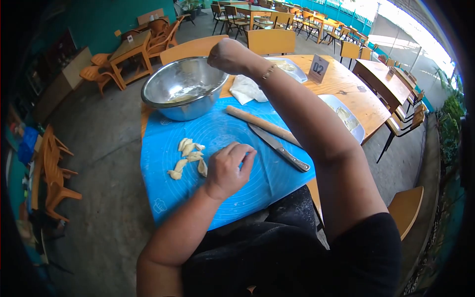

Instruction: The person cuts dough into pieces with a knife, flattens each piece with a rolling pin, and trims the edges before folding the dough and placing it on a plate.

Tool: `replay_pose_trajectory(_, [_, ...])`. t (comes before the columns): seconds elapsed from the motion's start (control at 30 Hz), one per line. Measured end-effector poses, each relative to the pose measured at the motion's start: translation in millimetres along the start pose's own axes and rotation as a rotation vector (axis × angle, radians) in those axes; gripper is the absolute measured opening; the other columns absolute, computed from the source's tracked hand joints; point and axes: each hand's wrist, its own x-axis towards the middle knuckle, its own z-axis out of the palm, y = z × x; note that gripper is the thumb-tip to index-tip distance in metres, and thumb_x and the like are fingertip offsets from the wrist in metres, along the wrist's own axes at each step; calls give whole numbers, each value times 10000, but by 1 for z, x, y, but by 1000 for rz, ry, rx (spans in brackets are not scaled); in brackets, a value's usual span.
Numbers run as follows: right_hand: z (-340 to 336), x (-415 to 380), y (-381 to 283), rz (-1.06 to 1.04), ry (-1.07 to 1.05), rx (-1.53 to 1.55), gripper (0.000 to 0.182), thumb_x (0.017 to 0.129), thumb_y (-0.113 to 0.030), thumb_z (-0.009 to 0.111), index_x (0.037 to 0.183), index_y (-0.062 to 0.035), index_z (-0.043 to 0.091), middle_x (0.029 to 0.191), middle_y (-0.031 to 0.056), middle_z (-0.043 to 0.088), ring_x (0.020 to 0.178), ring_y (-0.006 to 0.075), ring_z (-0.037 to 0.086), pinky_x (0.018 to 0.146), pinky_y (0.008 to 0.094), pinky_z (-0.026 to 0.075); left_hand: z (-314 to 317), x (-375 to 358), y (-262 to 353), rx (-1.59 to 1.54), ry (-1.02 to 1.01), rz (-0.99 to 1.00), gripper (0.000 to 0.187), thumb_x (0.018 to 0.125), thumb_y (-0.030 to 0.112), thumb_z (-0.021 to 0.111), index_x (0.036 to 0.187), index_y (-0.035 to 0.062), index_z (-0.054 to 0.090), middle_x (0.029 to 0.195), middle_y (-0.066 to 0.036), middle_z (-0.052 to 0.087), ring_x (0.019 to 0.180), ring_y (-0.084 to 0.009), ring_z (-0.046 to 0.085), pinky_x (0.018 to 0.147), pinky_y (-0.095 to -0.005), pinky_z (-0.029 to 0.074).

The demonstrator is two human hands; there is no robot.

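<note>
My right hand (228, 55) is raised at the right rim of a steel bowl (190, 111), its fingers closed and pointing down; what they hold, if anything, is hidden. On the blue mat (247, 190) rests my left hand (231, 166), fingers curled with the thumb bent towards them; nothing can be made out inside. Just left of it lie several small pieces of dough (188, 148). A wooden rolling pin (262, 124) and a knife (279, 148) lie side by side on the mat, right of my left hand.
Behind the mat are a white cloth (245, 90), a tray (292, 69) and a number card (317, 68) on the wooden table (366, 106). Another tray with pale pieces (346, 119) stands at the right. Chairs (271, 42) surround the table.
</note>
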Motion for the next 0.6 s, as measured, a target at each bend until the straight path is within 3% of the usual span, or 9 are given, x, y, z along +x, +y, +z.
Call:
replay_pose_trajectory(0.07, [7, 30, 27, -69, 23, -249, 220, 845, -191, 573, 827, -41, 735, 846, 232, 657, 738, 382, 621, 692, 420, 517, -3, 0, 0, -4, 9, 36, 63, 831, 10, 717, 849, 19, 657, 739, -96, 645, 564, -218, 606, 501, -313, 470])
replay_pose_trajectory(0.17, [-51, 2, 45, 16, 185, -191, 188, 839, -189, 627, 771, -35, 712, 845, 98, 730, 722, 245, 673, 683, 348, 525, -9, -1, 1, -68, 43, 29, 62, 837, 16, 717, 849, 29, 657, 729, -81, 641, 529, -198, 584, 461, -296, 442])
replay_pose_trajectory(0.2, [-79, -22, 28, 261, 88, -142, 188, 848, -169, 618, 757, -42, 722, 810, 107, 730, 672, 172, 676, 630, 312, 521, -12, 0, 2, -75, 47, 34, 62, 837, 16, 717, 849, 29, 657, 729, -81, 641, 529, -198, 584, 461, -296, 442])
replay_pose_trajectory(0.27, [-102, -55, 72, -26, -299, -686, 230, 860, -181, 603, 727, -29, 712, 738, 110, 713, 612, 122, 671, 555, 289, 515, -21, 3, 11, -175, 20, -9, 61, 843, 24, 718, 851, 31, 658, 721, -78, 636, 527, -170, 582, 463, -274, 443])
replay_pose_trajectory(0.33, [-96, -99, 96, 279, -536, -464, 218, 859, -147, 601, 729, -3, 701, 689, 117, 697, 564, 135, 663, 504, 308, 522, -28, 5, 20, -222, 13, -2, 64, 849, 22, 720, 855, 27, 657, 719, -75, 637, 537, -139, 584, 471, -257, 447])
replay_pose_trajectory(0.4, [-77, -136, 97, 385, -538, -102, 174, 850, -94, 607, 768, 24, 704, 688, 110, 696, 559, 157, 660, 500, 308, 532, -30, 3, 27, -351, 26, -27, 67, 852, 17, 723, 861, 22, 657, 725, -73, 644, 539, -127, 589, 483, -255, 455])
replay_pose_trajectory(0.47, [-56, -154, 76, 828, -293, 101, 152, 843, -46, 594, 806, 46, 710, 682, 121, 689, 556, 166, 658, 503, 313, 532, -30, 1, 27, -370, 9, -19, 70, 853, 11, 725, 866, 17, 656, 732, -75, 649, 539, -126, 596, 494, -252, 462])
replay_pose_trajectory(0.5, [-41, -159, 87, 768, -257, 14, 172, 860, -59, 585, 821, 59, 704, 670, 132, 675, 561, 166, 657, 484, 309, 507, -29, 0, 26, -387, 3, -22, 67, 856, 16, 723, 865, 17, 656, 729, -75, 650, 539, -129, 599, 496, -252, 463])
replay_pose_trajectory(0.6, [1, -163, 120, 463, -92, -347, 183, 879, -77, 577, 863, 55, 702, 685, 121, 685, 653, 251, 674, 637, 398, 527, -24, -3, 17, -375, -20, -53, 63, 863, 30, 719, 865, 18, 657, 723, -76, 653, 541, -135, 606, 500, -255, 465])
